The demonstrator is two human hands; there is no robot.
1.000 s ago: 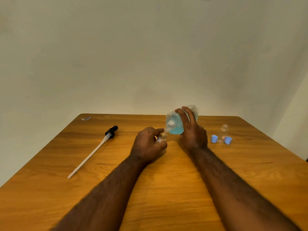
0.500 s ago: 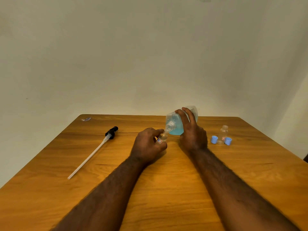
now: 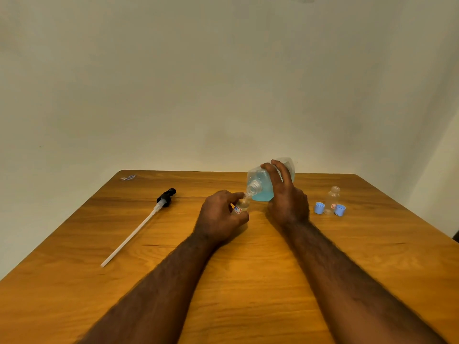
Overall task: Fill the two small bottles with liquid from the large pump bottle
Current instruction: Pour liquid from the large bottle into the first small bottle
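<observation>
Nothing shifted — pump bottle point(image 3: 261, 194) tilted, small bottle point(image 3: 242, 204) below

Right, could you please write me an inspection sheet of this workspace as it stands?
Surface: wooden table, no spill visible.
Job's things: large bottle, its pump removed, is tilted with its neck at the mouth of the small bottle; the second small bottle stands uncapped to the right, with blue caps on either side.
Clutter: pump head with its dip tube lies on the left; a small scrap sits near the far left corner.
Hands: left hand grips the small bottle; right hand grips the large bottle.
Cables: nothing seen.
Surroundings: plain wall behind the table.
</observation>
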